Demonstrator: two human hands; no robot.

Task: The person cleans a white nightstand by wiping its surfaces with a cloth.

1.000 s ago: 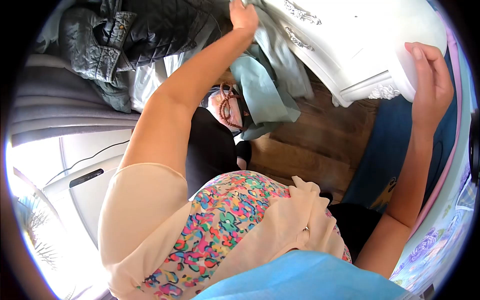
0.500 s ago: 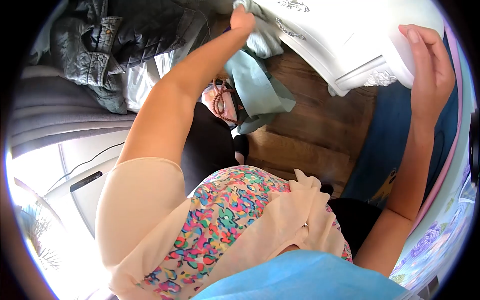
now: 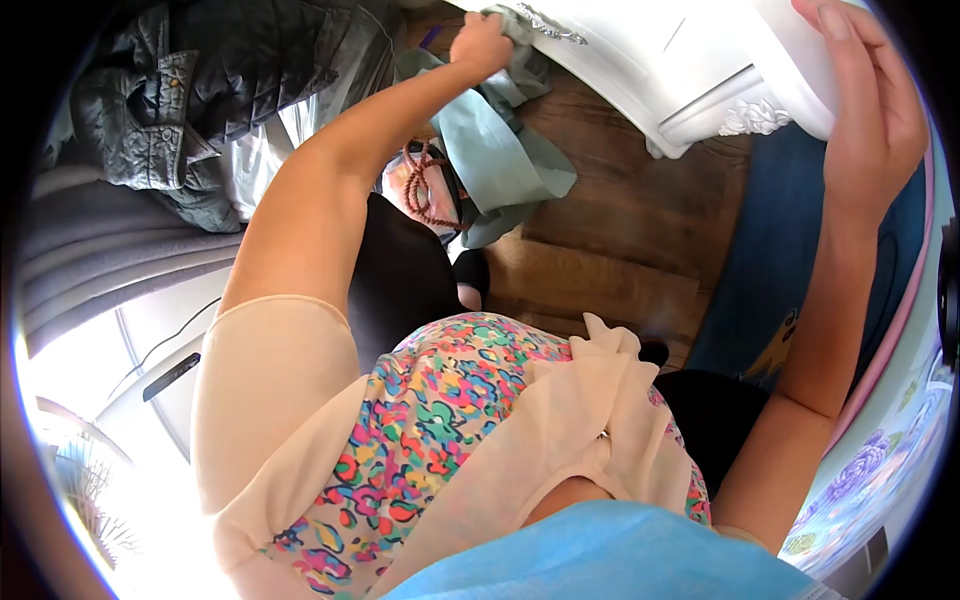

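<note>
My left hand (image 3: 482,46) is closed on a crumpled grey-green cloth (image 3: 528,72) at the front of a white piece of furniture (image 3: 700,75). Right beside the cloth is an ornate silver handle (image 3: 550,24). Below it hangs or lies a pale blue-green fabric (image 3: 500,160); whether both are one cloth I cannot tell. My right hand (image 3: 875,115) is at the rounded right corner of the furniture, holding nothing I can see. Its fingers are stretched out, and the fingertips reach the top edge of the view.
Dark quilted jackets (image 3: 130,100) lie over a grey upholstered seat (image 3: 110,240) at left. Brown beads (image 3: 425,185) rest on a bag near my leg. A dark blue cloth or rug (image 3: 755,270) covers part of the wooden floor (image 3: 600,250). Floral bedding (image 3: 860,470) borders the right.
My left hand has moved the cloth down toward me along the furniture front. The whole view has shifted slightly, with the furniture higher in it. My right hand stays by the corner.
</note>
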